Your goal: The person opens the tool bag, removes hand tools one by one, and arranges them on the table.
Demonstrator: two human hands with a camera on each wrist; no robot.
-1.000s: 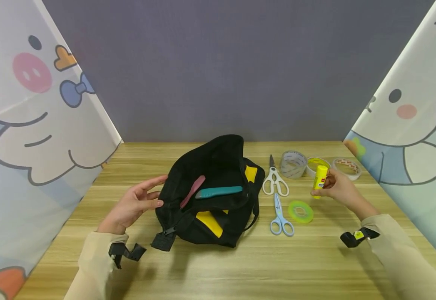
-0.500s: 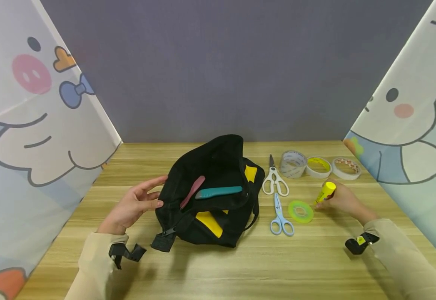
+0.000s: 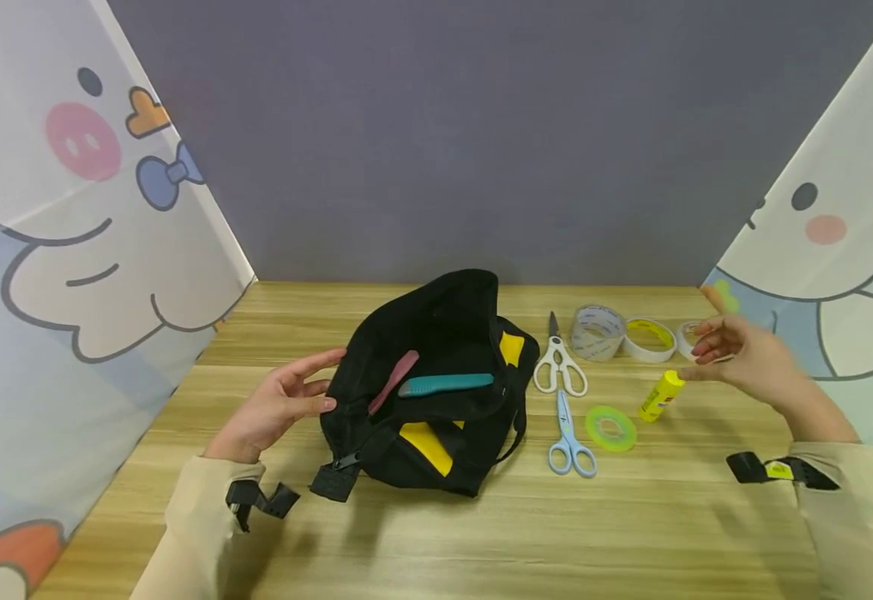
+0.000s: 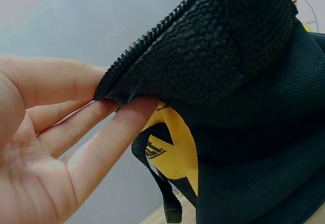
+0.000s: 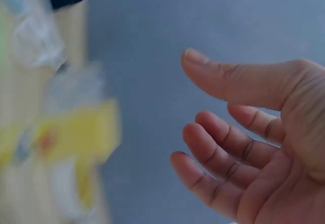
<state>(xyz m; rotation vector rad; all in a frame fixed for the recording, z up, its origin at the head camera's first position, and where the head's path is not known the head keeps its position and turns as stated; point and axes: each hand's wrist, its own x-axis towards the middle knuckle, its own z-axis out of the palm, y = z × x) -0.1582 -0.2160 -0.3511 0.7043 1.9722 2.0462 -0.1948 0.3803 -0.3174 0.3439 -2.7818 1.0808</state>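
A black zip bag (image 3: 436, 333) with yellow patches lies with its mouth agape, a pink stick-shaped item (image 3: 393, 382) and a teal cutter-like tool (image 3: 446, 384) inside. At its left side my left hand (image 3: 278, 406) pinches the zippered rim (image 4: 152, 41) between thumb and fingers, seen close in the left wrist view. A yellow glue stick (image 3: 661, 396) stands on the table at the right. Just above and to the right of it, my right hand (image 3: 747, 364) holds nothing; its thumb and loosely bent fingers are spread apart in the right wrist view.
Between bag and glue stick lie white scissors (image 3: 559, 367), blue scissors (image 3: 571, 454) and a green tape roll (image 3: 611, 429). Behind them sit a wide clear tape roll (image 3: 598, 333) and white tape rolls (image 3: 648, 342), one partly behind the right hand. Grey and cartoon-printed panels surround the wooden table.
My right hand lowered the glue stick to the table, let go of it and drew back up to the right. The left hand stays at the bag's rim. The head view shifted slightly.
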